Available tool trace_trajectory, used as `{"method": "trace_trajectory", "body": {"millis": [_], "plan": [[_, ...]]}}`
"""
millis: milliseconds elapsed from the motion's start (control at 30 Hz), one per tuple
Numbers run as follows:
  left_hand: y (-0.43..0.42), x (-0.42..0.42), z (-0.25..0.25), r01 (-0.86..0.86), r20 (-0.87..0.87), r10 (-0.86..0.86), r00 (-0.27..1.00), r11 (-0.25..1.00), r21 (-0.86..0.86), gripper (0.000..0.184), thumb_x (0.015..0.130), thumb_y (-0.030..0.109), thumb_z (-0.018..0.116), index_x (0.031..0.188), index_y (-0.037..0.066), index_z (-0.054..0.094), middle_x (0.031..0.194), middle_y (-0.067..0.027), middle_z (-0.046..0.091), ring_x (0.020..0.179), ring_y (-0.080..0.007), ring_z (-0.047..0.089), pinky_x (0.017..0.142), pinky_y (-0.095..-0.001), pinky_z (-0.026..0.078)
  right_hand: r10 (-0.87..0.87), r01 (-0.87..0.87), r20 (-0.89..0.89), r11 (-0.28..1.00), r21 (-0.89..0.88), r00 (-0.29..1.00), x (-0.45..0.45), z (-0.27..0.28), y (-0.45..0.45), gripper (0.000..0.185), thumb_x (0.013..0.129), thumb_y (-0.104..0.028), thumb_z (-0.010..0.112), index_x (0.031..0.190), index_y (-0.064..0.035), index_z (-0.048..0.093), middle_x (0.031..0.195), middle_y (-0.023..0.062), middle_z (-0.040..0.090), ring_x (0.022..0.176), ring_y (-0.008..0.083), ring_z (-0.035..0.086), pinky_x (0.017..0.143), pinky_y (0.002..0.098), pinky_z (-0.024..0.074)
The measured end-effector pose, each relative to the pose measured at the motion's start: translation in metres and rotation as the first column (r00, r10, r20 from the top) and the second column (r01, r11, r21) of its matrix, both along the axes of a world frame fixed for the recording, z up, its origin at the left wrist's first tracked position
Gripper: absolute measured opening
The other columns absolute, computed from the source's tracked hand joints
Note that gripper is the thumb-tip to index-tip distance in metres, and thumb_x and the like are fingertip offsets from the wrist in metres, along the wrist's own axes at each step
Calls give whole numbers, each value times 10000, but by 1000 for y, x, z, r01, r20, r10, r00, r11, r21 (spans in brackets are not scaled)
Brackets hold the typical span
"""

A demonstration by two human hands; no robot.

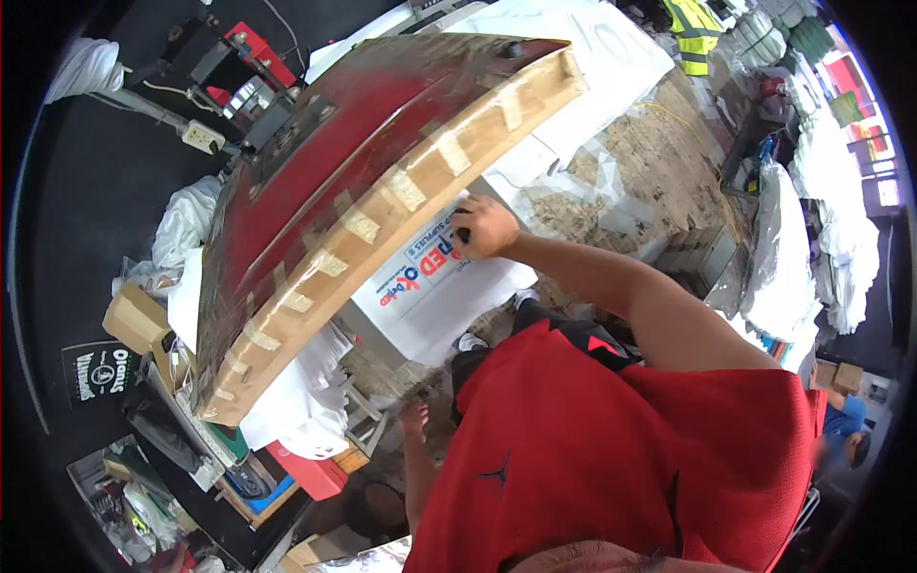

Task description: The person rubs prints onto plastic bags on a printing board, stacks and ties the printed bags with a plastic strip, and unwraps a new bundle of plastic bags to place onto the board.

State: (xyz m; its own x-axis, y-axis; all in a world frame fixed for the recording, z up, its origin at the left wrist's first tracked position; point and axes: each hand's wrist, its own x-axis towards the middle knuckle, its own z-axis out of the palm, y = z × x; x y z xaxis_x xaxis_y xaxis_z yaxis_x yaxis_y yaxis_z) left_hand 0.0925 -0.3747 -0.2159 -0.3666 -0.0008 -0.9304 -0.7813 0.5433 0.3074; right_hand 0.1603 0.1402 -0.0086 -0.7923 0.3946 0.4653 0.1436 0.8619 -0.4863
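My right hand point(484, 227) is closed around a small dark object point(462, 233), mostly hidden by the fingers, so its kind is unclear. It is beside the cardboard strip point(382, 205) along the near edge of a large, worn red panel point(353, 124), which looks like a vehicle part. Several short pieces of pale tape point(405, 190) cross the cardboard onto the panel. Below the hand is a white printed sheet or bag point(430, 306) with red and blue lettering. Hanging low at my side, my left hand point(414, 418) touches nothing visible, its fingers loosely apart.
White wrapping point(304, 411) hangs below the panel's left end, near a red box point(308, 470). A cardboard box point(137, 320) stands at left. Plastic film point(611, 186) lies on the worn floor point(659, 162). Another person point(845, 425) is at far right.
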Motion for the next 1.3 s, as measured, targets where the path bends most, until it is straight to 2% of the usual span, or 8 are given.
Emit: {"method": "trace_trajectory", "body": {"millis": [367, 533, 600, 667, 767, 1000, 1100, 1300], "plan": [[-42, 109, -35, 150, 7, -157, 988, 957, 247, 220, 950, 170, 528, 1104, 39, 615, 1005, -129, 671, 805, -196, 643, 662, -305, 521, 174, -171, -30, 983, 70, 984, -92, -17, -132, 176, 685, -286, 655, 659, -113, 631, 770, 73, 546, 797, 270, 582, 755, 403, 498], [-51, 43, -45, -349, 461, 60, 885, 741, 574, 213, 947, 180, 534, 1082, 43, 626, 984, -118, 676, 782, -180, 637, 636, -299, 515, 212, -211, -141, 977, 24, 967, -145, -18, -171, 203, 696, -319, 657, 669, -119, 633, 773, 74, 556, 833, 266, 573, 766, 406, 487], [-30, 9, -22, 79, 17, -92, 996, 924, 374, 229, 933, 240, 557, 1036, 54, 641, 921, -75, 684, 747, -144, 616, 589, -292, 491, 245, -245, -56, 969, 7, 968, -128, -17, -153, 214, 675, -326, 678, 681, -117, 630, 755, 88, 559, 821, 276, 584, 736, 413, 495], [0, -8, 26, 145, -99, -140, 985, 989, 40, 295, 931, 314, 577, 1074, 61, 627, 923, -40, 672, 844, -171, 619, 751, -327, 492, 144, -145, -52, 989, -27, 988, -85, -26, -105, 180, 625, -249, 710, 688, -103, 625, 762, 83, 566, 833, 289, 590, 729, 418, 500], [3, -7, 38, 193, -145, -201, 969, 979, -65, 286, 940, 309, 571, 1057, 55, 627, 905, -35, 665, 794, -152, 613, 705, -322, 494, 31, -24, -158, 999, 45, 987, -20, -27, -33, 118, 613, -127, 723, 698, -112, 641, 700, 65, 547, 692, 272, 580, 653, 387, 500], [-8, 63, 27, -25, -101, 37, 994, 993, 119, 252, 908, 242, 566, 1048, 52, 654, 864, -36, 680, 682, -125, 602, 603, -281, 483, -114, 113, -1, 982, 151, 993, -15, -16, -31, 89, 637, -150, 706, 679, -130, 630, 827, 62, 588, 762, 268, 585, 681, 399, 489], [6, 87, 27, -123, -86, 141, 986, 975, 184, 237, 909, 237, 577, 1023, 48, 665, 844, -34, 668, 682, -105, 596, 593, -269, 480, 71, -69, -23, 995, 77, 997, -55, -33, -86, 112, 629, -165, 716, 690, -127, 631, 880, 64, 600, 832, 284, 594, 725, 429, 492], [68, 20, 120, 454, -77, -462, 883, 803, 385, 229, 903, 284, 631, 892, 60, 676, 771, -25, 645, 671, -84, 567, 605, -260, 476, 261, -263, 60, 964, 23, 963, -138, -28, -164, 164, 677, -247, 719, 768, -121, 665, 976, 89, 602, 995, 301, 570, 878, 461, 460]]}}
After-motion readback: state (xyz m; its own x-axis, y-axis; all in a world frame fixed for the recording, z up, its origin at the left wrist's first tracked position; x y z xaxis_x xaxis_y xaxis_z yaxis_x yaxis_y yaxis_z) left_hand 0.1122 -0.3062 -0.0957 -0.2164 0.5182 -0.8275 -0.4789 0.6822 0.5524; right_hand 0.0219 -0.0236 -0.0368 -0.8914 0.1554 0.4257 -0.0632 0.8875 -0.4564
